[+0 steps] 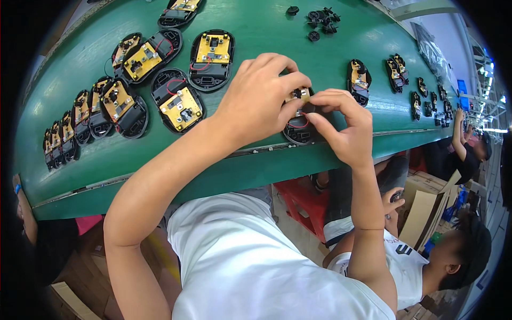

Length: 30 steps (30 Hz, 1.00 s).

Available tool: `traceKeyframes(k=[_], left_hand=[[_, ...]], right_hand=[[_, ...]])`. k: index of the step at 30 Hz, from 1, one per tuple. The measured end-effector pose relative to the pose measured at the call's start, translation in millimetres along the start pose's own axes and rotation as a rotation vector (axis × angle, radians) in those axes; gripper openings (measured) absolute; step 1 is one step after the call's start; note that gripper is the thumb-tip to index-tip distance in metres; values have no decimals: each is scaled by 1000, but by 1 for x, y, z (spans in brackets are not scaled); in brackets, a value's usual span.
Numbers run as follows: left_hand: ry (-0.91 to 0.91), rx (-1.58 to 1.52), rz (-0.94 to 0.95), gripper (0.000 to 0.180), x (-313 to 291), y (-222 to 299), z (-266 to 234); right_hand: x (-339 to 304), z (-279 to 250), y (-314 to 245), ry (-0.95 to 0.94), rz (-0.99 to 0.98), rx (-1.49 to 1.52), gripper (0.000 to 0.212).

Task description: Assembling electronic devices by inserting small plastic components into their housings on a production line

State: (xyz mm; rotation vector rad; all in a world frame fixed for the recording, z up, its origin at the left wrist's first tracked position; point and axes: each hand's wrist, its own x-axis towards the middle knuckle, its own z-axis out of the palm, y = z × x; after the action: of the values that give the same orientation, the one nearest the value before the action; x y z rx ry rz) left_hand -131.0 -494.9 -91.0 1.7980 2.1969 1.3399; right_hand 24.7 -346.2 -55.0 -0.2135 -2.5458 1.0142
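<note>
Near the front edge of the green table lies a black oval housing (301, 136) with a yellow circuit board and a thin red wire loop (300, 125). My left hand (264, 98) curls over its far left side, thumb and fingers closed on the board end. From the right, my right hand (346, 120) bends its thumb and forefinger in at the board's right side, by the wire. Whatever lies between those fingertips is too small to make out. Both hands cover much of the board.
More open housings with boards (181, 106) lie on the green table (266, 26) to the left, and others (358, 82) run off to the right. Small black wheel-like parts (322, 20) lie at the back. A co-worker (405, 256) sits close on my right, near a red stool (304, 200).
</note>
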Motion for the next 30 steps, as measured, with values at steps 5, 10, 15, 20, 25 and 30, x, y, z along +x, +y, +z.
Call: traceKeyframes(k=[5, 10, 15, 20, 25, 30], left_hand=[[-34, -60, 80, 32, -1, -1, -6], [0, -86, 56, 30, -5, 1, -9], [2, -97, -12, 27, -7, 0, -7], [80, -99, -21, 25, -10, 0, -3], [73, -105, -29, 22, -10, 1, -3], [11, -124, -22, 15, -4, -7, -7]], right_hand=[[-1, -4, -1, 84, 3, -11, 25], [14, -11, -8, 38, -200, -178, 26], [28, -4, -5, -40, -320, -252, 26], [31, -1, -8, -92, -286, -280, 23], [30, -3, -14, -126, -187, -269, 19], [46, -9, -18, -246, -108, -270, 17]])
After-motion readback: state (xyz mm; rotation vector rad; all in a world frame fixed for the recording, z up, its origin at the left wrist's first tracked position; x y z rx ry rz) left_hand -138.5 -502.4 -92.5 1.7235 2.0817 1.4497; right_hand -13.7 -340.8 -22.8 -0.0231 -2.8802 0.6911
